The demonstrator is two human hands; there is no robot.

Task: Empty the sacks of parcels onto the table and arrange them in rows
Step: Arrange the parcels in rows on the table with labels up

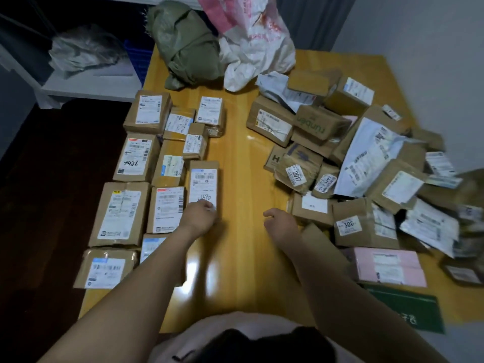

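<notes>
Fingers of the left hand (200,214) lie close together, curled over the near end of a narrow parcel (203,188), covering the bottom of its white label; I cannot tell where the thumb sits. That parcel lies flat on the yellow table (241,158), label up, at the inner edge of the rows on the table's left half. Fingers of the right hand (281,221) are loosely bent and slightly parted, holding nothing, above bare wood near the table's middle and just beside a small brown box (311,208); whether they touch it cannot be told.

On the table's left half the sorted parcels (136,158) lie flat in rows, labels up, edges close or touching, running from the near edge toward the far end. On the table's right half an unsorted heap of parcels (366,153) is jumbled, with brown boxes and white mailers tilted and overlapping. At the heap's near side sit a box marked 300 (364,224) and a pink parcel (387,265). A green flat sheet (408,307) lies at the table's near right corner. At the table's far end a crumpled green sack (188,45) slumps beside a white and pink sack (251,43), the two touching.
</notes>
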